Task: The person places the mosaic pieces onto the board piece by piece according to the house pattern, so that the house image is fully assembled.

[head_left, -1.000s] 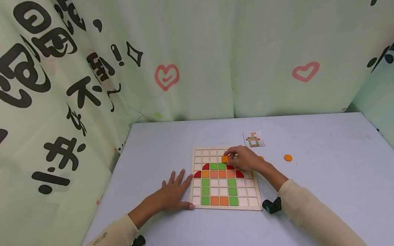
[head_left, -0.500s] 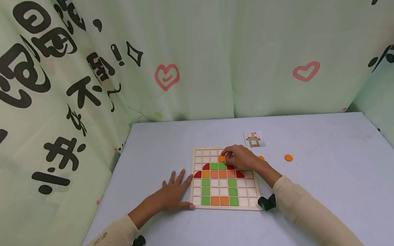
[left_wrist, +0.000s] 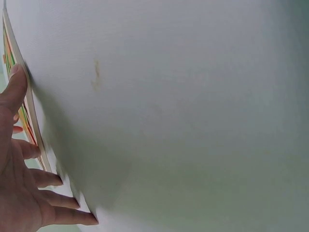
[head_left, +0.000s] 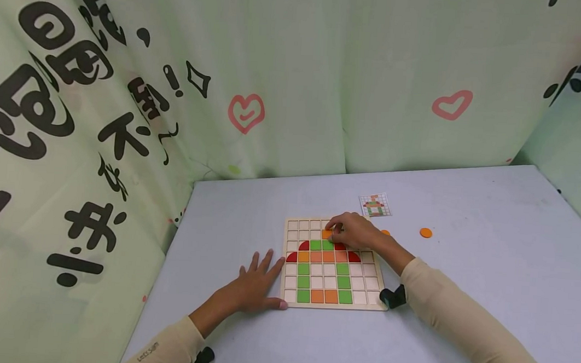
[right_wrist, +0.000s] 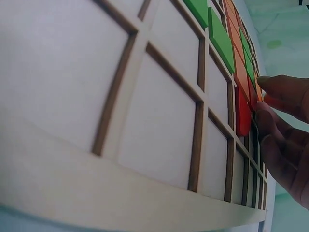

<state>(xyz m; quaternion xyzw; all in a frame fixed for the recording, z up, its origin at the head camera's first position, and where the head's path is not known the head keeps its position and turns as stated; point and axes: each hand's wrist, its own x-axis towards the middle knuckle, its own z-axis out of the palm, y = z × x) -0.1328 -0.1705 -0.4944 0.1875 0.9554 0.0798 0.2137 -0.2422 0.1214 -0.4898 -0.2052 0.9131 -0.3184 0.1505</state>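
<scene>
A wooden grid board (head_left: 370,284) lies on the table, filled in part with green, red and orange tiles. At its upper middle, my right hand (head_left: 354,231) pinches an orange square tile (head_left: 326,234) between thumb and fingers, right above the green tiles (head_left: 320,245). In the right wrist view the fingertips (right_wrist: 264,81) are close at the board's surface, by a red tile (right_wrist: 242,111). My left hand (head_left: 255,286) rests spread at the board's left side, thumb and forefinger along the frame. The left wrist view shows its fingers (left_wrist: 46,178) extended on the cloth.
A small pattern card (head_left: 375,205) lies behind the board. To the right is an orange round piece (head_left: 426,232); another orange piece (head_left: 385,232) shows partly behind the right wrist. Light green curtains (head_left: 295,83) stand behind the white-covered table (head_left: 490,230).
Over the last second my right hand has shifted slightly left with the orange square tile, to the cell above the green tiles. My left hand has stayed put.
</scene>
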